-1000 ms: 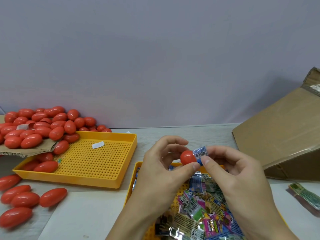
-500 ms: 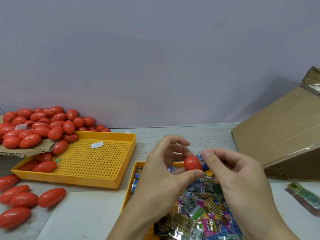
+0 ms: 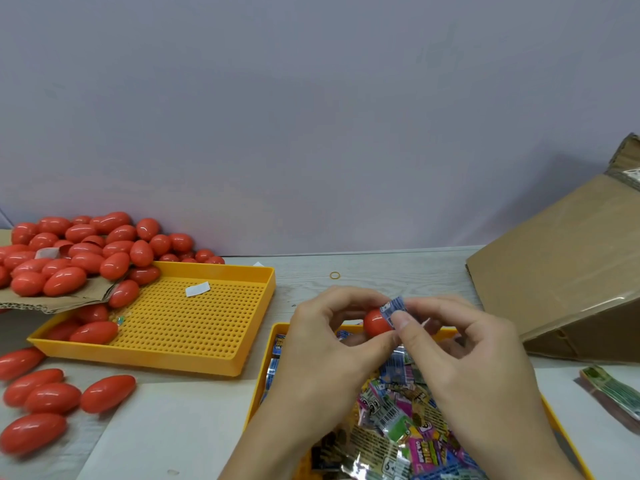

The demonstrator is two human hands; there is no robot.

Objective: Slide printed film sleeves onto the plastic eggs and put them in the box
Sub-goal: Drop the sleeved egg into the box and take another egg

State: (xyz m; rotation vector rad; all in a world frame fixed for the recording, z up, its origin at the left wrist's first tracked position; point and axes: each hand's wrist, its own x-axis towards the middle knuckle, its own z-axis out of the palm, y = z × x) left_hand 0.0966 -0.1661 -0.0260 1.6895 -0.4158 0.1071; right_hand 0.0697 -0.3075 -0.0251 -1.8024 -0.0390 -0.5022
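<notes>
My left hand [image 3: 332, 344] grips a red plastic egg [image 3: 375, 322] between thumb and curled fingers, above the near yellow tray [image 3: 273, 336]. My right hand [image 3: 464, 355] pinches a blue printed film sleeve [image 3: 393, 308] that sits over the egg's right end. Several loose printed sleeves [image 3: 405, 420] lie heaped in that tray under my hands. The cardboard box [image 3: 561, 289] stands tilted at the right, its opening turned away from view.
A pile of red eggs [image 3: 79, 251] rests on torn cardboard at the far left and spills into a perforated yellow tray [image 3: 194, 323]. Several eggs [image 3: 52, 396] lie loose at the near left. A rubber band [image 3: 335, 275] and a sleeve bundle [image 3: 613, 389] lie on the table.
The blue sleeve has shifted on the egg's right end while both hands keep hold of egg and sleeve. My hands stay in about the same place above the tray.
</notes>
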